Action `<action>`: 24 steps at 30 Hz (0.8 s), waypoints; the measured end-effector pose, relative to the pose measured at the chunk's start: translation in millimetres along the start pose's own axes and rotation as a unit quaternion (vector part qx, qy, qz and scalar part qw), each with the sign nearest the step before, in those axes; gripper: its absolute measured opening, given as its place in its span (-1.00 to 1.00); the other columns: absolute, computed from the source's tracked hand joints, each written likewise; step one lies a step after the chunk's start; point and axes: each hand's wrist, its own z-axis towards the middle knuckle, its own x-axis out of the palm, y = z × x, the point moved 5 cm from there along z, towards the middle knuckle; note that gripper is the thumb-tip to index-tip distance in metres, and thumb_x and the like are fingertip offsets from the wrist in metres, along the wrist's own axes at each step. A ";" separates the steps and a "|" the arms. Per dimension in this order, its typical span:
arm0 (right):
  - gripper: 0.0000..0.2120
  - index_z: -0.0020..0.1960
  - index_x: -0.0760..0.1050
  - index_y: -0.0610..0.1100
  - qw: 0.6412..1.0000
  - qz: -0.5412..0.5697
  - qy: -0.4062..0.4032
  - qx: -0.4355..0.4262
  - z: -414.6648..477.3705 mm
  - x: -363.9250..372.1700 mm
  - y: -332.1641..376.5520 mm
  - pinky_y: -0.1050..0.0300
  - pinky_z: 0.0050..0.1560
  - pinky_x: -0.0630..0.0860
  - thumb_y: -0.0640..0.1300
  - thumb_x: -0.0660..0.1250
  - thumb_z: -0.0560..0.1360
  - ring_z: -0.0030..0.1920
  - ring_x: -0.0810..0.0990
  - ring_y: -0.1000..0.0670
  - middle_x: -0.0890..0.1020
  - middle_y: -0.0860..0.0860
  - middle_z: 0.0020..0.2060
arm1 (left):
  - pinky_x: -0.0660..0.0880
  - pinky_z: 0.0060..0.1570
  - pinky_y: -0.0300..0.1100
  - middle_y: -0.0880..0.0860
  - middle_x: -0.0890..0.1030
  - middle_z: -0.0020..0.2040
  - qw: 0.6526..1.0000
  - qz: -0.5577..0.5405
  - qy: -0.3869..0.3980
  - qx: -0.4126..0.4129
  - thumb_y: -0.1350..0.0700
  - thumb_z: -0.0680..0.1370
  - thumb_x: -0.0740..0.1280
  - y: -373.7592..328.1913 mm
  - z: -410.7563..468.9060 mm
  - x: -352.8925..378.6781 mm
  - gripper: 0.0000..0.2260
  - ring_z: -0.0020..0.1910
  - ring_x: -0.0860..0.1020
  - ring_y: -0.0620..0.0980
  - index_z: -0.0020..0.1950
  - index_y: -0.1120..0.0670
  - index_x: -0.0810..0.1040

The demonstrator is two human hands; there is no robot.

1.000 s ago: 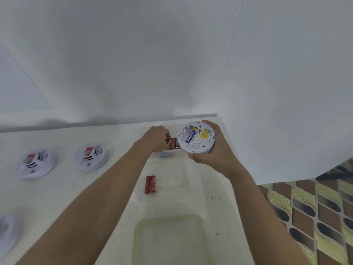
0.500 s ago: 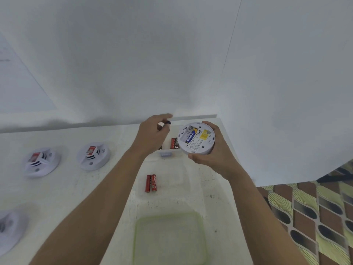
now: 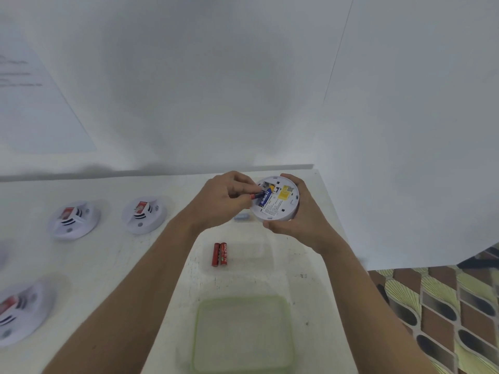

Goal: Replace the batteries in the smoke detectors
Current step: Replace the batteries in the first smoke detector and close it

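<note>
Back wall (image 3: 189,76): stood plain matte white, with a soft grey shadow across the middle.
Left panel (image 3: 32,109): sat paler and bluish at far left, marked with faint blurred lines.
Right wall (image 3: 418,130): met the back wall at a thin vertical seam.
Table (image 3: 102,265): ran white, lightly speckled, up against the back wall.
Floor (image 3: 445,306): showed lower right, patterned in brown, yellow-green and dark ovals.
Light: fell even and diffuse.

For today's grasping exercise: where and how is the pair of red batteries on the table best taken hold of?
Probably pinch the red batteries at mid-length from above, thumb on one outer flank, finger on the other: they lie flat, side by side, touching, long axes pointing away from the person.
</note>
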 end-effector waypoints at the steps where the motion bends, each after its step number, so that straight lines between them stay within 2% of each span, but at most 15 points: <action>1: -0.09 0.47 0.24 -0.03 1.000 0.001 0.002 0.000 -0.5 0.6 -0.2 -0.03 0.23 0.61 -0.21 0.60 0.22 0.28 0.53 0.12 0.51 0.05 0.29 | 0.55 0.15 -0.10 -0.16 0.57 0.12 1.000 0.006 0.009 -0.002 0.21 0.55 0.34 0.5 -1.7 -0.1 -0.73 0.09 0.57 -0.16 0.17 -0.05 0.69; 4: -0.12 0.45 0.26 -0.02 1.000 0.010 0.010 0.000 -3.0 2.5 0.3 0.13 0.10 0.63 -0.25 0.60 0.24 0.23 0.54 0.18 0.52 0.07 0.25 | 0.56 0.13 -0.04 -0.12 0.57 0.16 0.999 -0.013 0.023 -0.024 0.16 0.59 0.36 4.2 -6.9 -1.5 -0.76 0.12 0.57 -0.07 0.22 -0.03 0.67; 6: -0.14 0.43 0.27 0.00 1.000 0.018 0.014 -0.003 -5.8 3.9 1.5 0.20 0.04 0.60 -0.29 0.60 0.25 0.21 0.54 0.21 0.52 0.07 0.23 | 0.56 0.05 -0.07 -0.10 0.54 0.17 0.999 -0.017 0.018 -0.031 0.10 0.58 0.39 5.4 -11.3 -2.2 -0.77 0.04 0.57 -0.01 0.23 -0.07 0.65; 9: -0.17 0.40 0.28 0.03 0.999 0.033 0.021 -0.005 -10.0 5.9 4.2 0.18 0.06 0.61 -0.25 0.57 0.23 0.23 0.54 0.17 0.52 0.05 0.25 | 0.53 -0.09 -0.14 -0.06 0.55 0.21 0.996 -0.075 0.022 -0.047 0.05 0.56 0.41 10.7 -20.2 -1.2 -0.73 -0.02 0.58 0.02 0.26 -0.12 0.64; 12: -0.18 0.38 0.28 0.07 0.999 0.027 0.036 -0.007 -13.8 8.5 7.9 0.20 0.06 0.60 -0.25 0.57 0.24 0.22 0.54 0.20 0.52 0.09 0.22 | 0.51 -0.09 -0.13 -0.01 0.63 0.22 0.973 -0.205 0.075 -0.080 0.05 0.57 0.38 16.0 -34.0 8.5 -0.67 -0.02 0.58 0.04 0.34 -0.09 0.58; 15: -0.17 0.41 0.28 0.03 0.998 0.022 0.051 -0.014 -16.9 9.9 9.9 0.17 0.06 0.60 -0.25 0.57 0.26 0.23 0.54 0.16 0.52 0.09 0.23 | 0.49 -0.09 -0.10 0.09 0.63 0.23 0.946 -0.287 0.105 -0.109 0.05 0.55 0.36 17.9 -43.9 17.6 -0.62 -0.07 0.56 0.06 0.37 -0.07 0.55; 21: -0.16 0.42 0.29 0.00 0.996 0.020 0.085 -0.018 -19.8 16.7 12.3 0.08 0.11 0.62 -0.26 0.58 0.24 0.26 0.56 0.09 0.54 0.06 0.25 | 0.53 -0.07 -0.09 0.22 0.61 0.06 0.938 -0.313 0.090 -0.117 0.10 0.53 0.38 18.6 -56.3 16.9 -0.63 -0.20 0.51 0.07 0.34 0.00 0.59; 24: -0.17 0.42 0.29 -0.02 0.994 0.030 0.101 -0.019 -20.5 22.9 13.6 0.12 0.06 0.62 -0.28 0.57 0.24 0.24 0.56 0.10 0.55 0.08 0.24 | 0.54 -0.08 -0.08 0.40 0.54 0.16 0.936 -0.324 0.069 -0.118 0.13 0.52 0.39 20.2 -63.3 13.6 -0.64 -0.17 0.49 0.13 0.32 0.04 0.60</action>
